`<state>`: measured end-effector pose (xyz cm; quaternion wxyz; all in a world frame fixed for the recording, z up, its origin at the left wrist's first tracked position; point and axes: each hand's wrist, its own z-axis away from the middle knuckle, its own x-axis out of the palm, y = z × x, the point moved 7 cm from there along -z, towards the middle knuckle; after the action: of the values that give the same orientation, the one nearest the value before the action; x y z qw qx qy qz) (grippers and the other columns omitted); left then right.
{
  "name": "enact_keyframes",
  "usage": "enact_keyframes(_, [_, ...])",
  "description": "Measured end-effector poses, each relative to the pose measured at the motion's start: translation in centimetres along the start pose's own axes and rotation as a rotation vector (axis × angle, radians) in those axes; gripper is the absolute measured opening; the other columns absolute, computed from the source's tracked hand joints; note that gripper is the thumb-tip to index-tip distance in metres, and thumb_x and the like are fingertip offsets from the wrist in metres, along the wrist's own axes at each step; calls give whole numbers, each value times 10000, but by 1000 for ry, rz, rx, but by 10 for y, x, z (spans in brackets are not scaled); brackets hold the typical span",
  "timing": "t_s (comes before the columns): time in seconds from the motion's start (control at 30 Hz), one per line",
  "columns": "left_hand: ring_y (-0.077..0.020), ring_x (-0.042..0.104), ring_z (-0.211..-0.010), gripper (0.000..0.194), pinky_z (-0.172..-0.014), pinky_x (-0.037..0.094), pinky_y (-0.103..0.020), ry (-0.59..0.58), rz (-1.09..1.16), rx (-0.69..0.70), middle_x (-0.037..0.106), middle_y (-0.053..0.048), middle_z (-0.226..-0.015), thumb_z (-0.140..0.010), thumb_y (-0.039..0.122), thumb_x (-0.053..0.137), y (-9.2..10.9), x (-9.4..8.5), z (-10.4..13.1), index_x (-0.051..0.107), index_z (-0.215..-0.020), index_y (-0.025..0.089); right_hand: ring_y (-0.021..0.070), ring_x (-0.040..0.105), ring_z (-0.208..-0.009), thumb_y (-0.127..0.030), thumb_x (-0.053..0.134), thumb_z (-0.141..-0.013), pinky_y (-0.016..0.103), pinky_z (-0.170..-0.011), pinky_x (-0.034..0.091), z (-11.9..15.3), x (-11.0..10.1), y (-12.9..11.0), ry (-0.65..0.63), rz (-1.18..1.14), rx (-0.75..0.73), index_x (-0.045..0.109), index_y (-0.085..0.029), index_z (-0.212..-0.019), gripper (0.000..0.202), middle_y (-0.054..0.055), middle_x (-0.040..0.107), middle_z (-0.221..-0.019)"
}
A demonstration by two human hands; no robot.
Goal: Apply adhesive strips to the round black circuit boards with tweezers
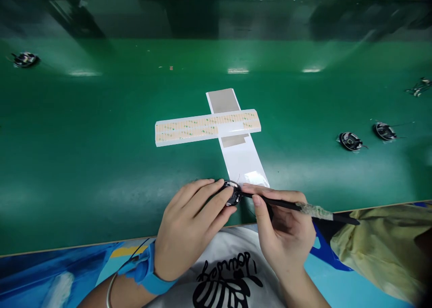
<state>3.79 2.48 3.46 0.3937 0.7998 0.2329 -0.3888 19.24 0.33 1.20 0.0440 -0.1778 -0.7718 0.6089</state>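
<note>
Near the table's front edge, my left hand (194, 220) has its fingers closed on a small round black part (233, 193) with a shiny rim. A blue band is round that wrist. My right hand (286, 227) grips a thin black tool (283, 203) with a taped section on its handle, and the tool's tip touches the round part. Just beyond the hands lies a white sheet (241, 161) with grey patches. Across it rests a pale strip (189, 129) bearing rows of small beige stickers with green marks.
Two similar round parts (351, 141) (385, 131) sit on the green table (101, 164) at the right. Another round part (25, 59) is far left. Thin wires (420, 87) lie at the right edge. Yellowish cloth (384, 245) is at the lower right.
</note>
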Motion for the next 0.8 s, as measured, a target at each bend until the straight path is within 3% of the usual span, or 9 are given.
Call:
enact_keyframes(0.27, [-225, 641, -1032, 395, -850, 566, -364, 41, 39, -99, 707, -93, -1072, -848, 241, 724, -5, -2, 2, 571, -1190, 116, 171, 725, -974, 23, 625, -815, 326, -925, 596, 1, 2, 0, -4, 33, -10, 569, -184, -1032, 304, 35, 723, -1006])
enact_keyframes(0.8, [-233, 648, -1027, 392, -837, 581, -380, 42, 79, -127, 704, -89, -1059, -832, 225, 738, -7, -1, 1, 559, -1170, 139, 173, 727, -974, 29, 623, -809, 333, -920, 598, 2, 1, -2, -12, 44, -31, 571, -188, -1035, 317, 36, 730, -1011])
